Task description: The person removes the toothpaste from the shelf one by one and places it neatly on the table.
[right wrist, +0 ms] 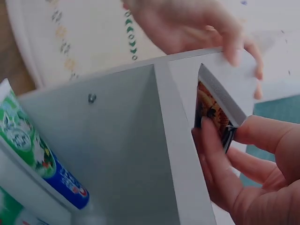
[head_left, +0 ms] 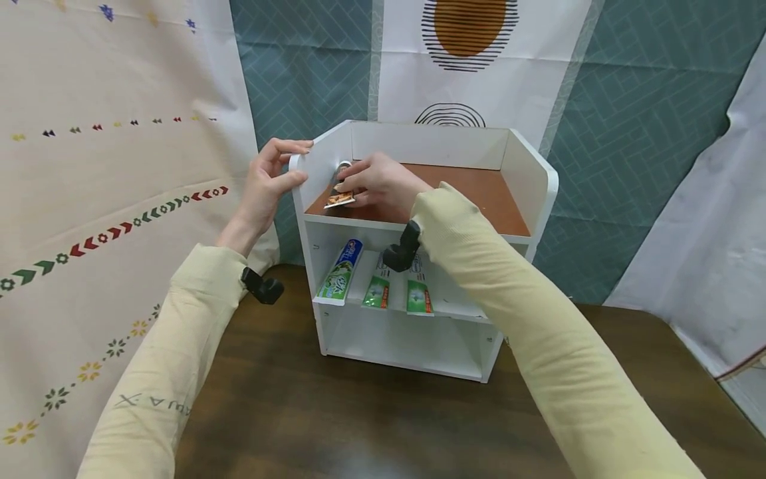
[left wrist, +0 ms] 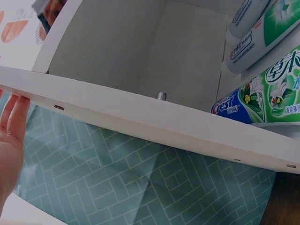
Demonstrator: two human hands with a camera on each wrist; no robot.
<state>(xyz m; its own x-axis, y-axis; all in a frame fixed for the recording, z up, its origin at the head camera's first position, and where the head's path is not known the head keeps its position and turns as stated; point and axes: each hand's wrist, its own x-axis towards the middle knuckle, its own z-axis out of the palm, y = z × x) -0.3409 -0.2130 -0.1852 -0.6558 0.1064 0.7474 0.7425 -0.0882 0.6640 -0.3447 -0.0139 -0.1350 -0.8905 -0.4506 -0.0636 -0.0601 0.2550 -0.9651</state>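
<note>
A small white shelf unit [head_left: 535,199] with a brown top board [head_left: 473,189] stands on the table. My left hand [head_left: 263,183] grips the upper front edge of its left side panel, thumb on the inner side and fingers outside. Over the left end of the top board, my right hand [head_left: 383,181] holds a dark tube [head_left: 340,199] with orange pictures and a flat crimped end. In the right wrist view the thumb and fingers pinch this tube [right wrist: 212,105] close to the side panel. Part of it is hidden behind my fingers.
On the middle shelf lie a blue-and-green Crest toothpaste tube [head_left: 341,276] and two white-and-green tubes, a left one [head_left: 377,293] and a right one [head_left: 419,296], partly behind my right wrist camera. A bottom shelf [head_left: 401,342] sits below. Patterned cloths [head_left: 299,73] hang behind.
</note>
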